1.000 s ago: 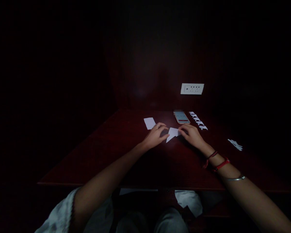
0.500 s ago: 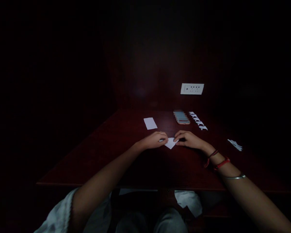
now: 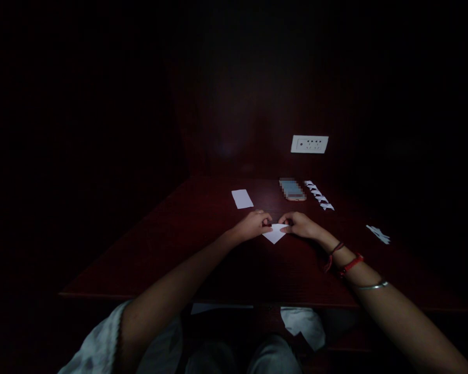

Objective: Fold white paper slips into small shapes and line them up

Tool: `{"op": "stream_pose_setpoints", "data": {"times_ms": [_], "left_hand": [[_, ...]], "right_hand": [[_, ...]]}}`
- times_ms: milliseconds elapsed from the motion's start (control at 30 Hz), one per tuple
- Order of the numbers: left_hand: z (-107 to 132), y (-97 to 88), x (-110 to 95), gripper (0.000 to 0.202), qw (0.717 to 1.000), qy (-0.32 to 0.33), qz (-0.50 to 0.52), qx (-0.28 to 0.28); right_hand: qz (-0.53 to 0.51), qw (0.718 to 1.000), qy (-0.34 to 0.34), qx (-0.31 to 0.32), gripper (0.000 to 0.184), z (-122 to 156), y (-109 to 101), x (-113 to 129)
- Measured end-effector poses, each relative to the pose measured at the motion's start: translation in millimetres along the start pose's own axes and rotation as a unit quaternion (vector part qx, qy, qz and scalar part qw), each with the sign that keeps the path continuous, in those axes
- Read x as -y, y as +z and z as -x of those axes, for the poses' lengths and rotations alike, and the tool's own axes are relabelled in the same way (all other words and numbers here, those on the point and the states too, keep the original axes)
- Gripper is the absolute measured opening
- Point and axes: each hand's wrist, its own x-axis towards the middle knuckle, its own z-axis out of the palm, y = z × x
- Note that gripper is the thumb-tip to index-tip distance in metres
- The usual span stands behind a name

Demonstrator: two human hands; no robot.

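A small white folded paper [image 3: 275, 235] lies on the dark red table [image 3: 203, 259], its point toward me. My left hand [image 3: 253, 225] pinches its left upper corner with curled fingers. My right hand [image 3: 299, 225] pinches the right upper corner the same way. Red thread bands and a metal bangle sit on my right wrist.
A flat white paper sheet [image 3: 242, 198] lies beyond my left hand. A phone [image 3: 292, 189] rests at the back, with a row of folded white paper pieces [image 3: 319, 195] beside it and more pieces [image 3: 378, 233] far right. A white wall socket [image 3: 309, 144] is behind. Surroundings are dark.
Both hands drew the paper nearer to me and closed in on its top corners. The paper now shows as a downward-pointing triangle instead of an irregular shape.
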Motion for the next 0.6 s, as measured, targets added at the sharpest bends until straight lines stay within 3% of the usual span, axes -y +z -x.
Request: {"op": "stream_pose_setpoints", "data": {"times_ms": [233,600], "left_hand": [[-1,-0.9,-3,0.015,1.000,0.026,-0.004,-0.001],[-2,3.6,0,0.022,0.999,0.043,0.024,0.013]], "right_hand": [[0.037,0.995,-0.070,-0.067,0.010,2,-2,14],[0.036,0.996,-0.076,-0.021,0.015,6,-7,4]]}}
